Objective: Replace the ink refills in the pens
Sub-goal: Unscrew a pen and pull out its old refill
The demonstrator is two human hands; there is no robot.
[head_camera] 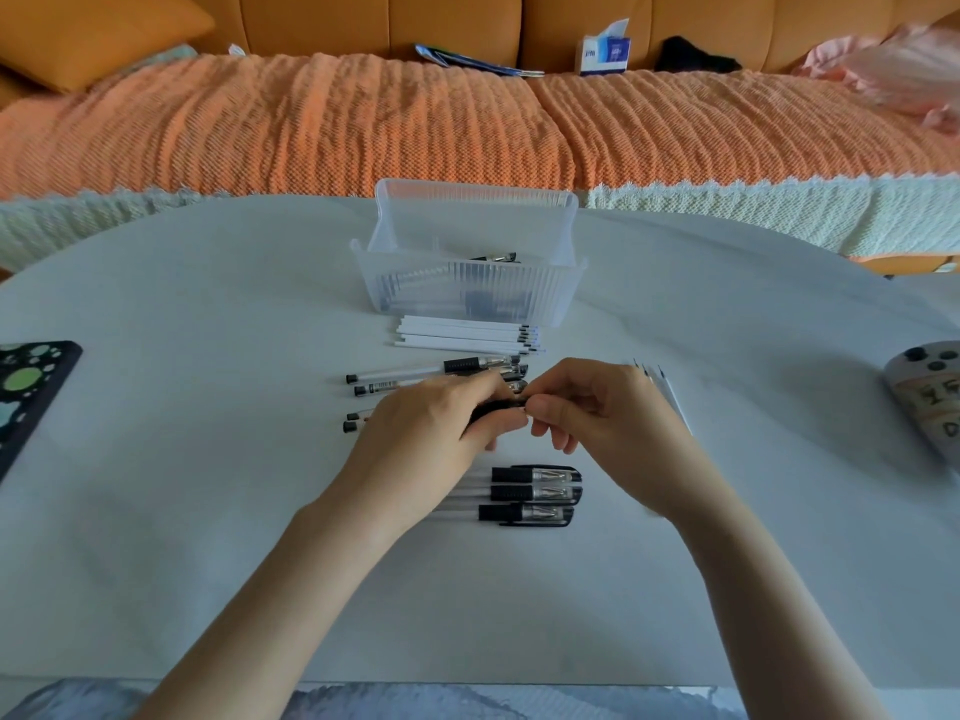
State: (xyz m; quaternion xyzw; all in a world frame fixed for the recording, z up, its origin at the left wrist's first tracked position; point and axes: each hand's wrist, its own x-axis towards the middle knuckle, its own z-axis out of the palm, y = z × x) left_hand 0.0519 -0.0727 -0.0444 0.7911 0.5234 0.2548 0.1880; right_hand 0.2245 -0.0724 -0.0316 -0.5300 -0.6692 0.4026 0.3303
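Right now my left hand [431,433] is curled round the black grip of a pen [496,406], holding it just above the white table [208,511]. My right hand [597,413] pinches the same pen at its tip end between thumb and forefinger, with the other fingers loosely curled beneath. The two hands meet near the middle of the table, knuckles almost touching. Most of the pen is hidden inside my grip, so I cannot tell whether a refill sits in it.

Just beyond my hands lies a row of uncapped pens [431,374], tips to the right and partly covered by my left hand. Past them is a neat stack of white refills [462,337], lying just beside the front wall of a clear ribbed basket [467,293] that has more pens inside. On my near side lie three capped pens [535,493], side by side, caps to the right. Behind my right hand a few thin refills [670,392] fan out on the table.

A dark spotted case [26,392] lies at the left edge and a grey remote [930,402] at the right, with an orange-covered sofa [311,132] beyond the table
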